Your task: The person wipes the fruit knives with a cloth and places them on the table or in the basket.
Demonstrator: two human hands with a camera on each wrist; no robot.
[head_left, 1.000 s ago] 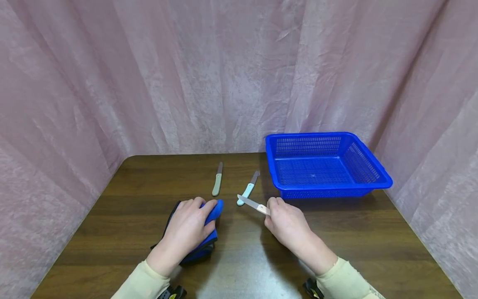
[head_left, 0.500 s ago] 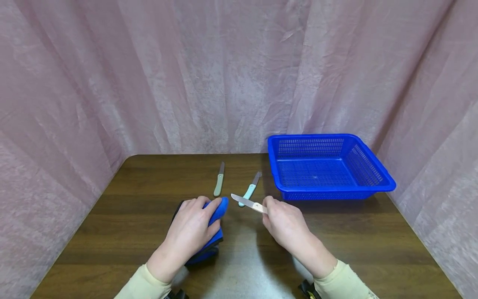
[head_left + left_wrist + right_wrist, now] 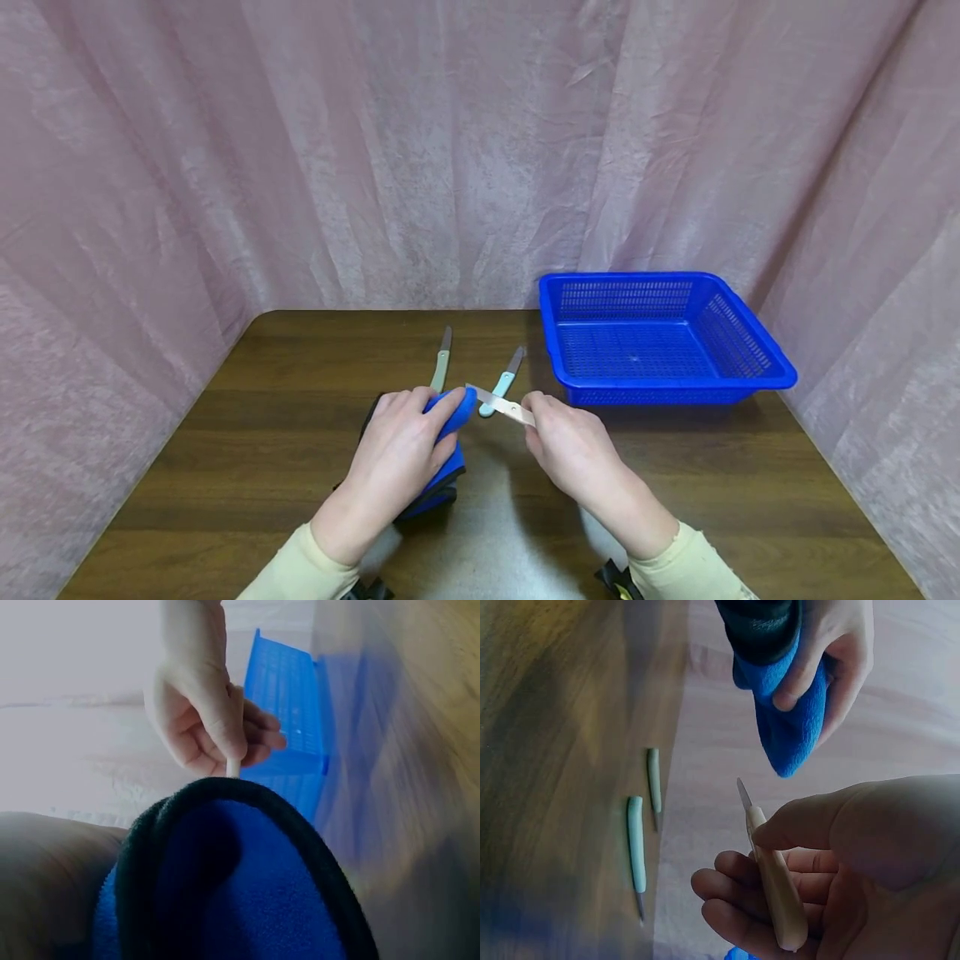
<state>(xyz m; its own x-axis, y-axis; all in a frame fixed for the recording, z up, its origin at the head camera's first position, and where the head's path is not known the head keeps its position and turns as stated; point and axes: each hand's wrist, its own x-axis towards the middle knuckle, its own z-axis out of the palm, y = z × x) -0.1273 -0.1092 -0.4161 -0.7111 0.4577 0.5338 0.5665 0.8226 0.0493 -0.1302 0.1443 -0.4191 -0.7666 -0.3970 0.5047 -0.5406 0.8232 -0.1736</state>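
Observation:
My left hand [image 3: 401, 442] grips a folded blue cloth [image 3: 447, 462] with dark edging, its thumb and fingers bent over the top. In the right wrist view one end of the cloth [image 3: 789, 739] pokes out past that hand. My right hand [image 3: 573, 442] pinches a knife [image 3: 517, 412] by its cream handle, thumb on one side and fingers beneath. The blade points left, its tip right at the cloth's rounded end in the head view. Behind lie two more knives on the table: a pale green one [image 3: 441, 367], partly hidden by the left hand, and a mint one [image 3: 505, 383].
A blue plastic basket [image 3: 671, 382] with perforated walls stands at the back right of the brown wooden table [image 3: 247, 400]. Pink curtains [image 3: 375, 167] hang behind the table and along both sides.
My left hand has carried the cloth rightward and slightly up toward the knife. The knife shifted a little left, and its tip now meets the cloth's end in the head view.

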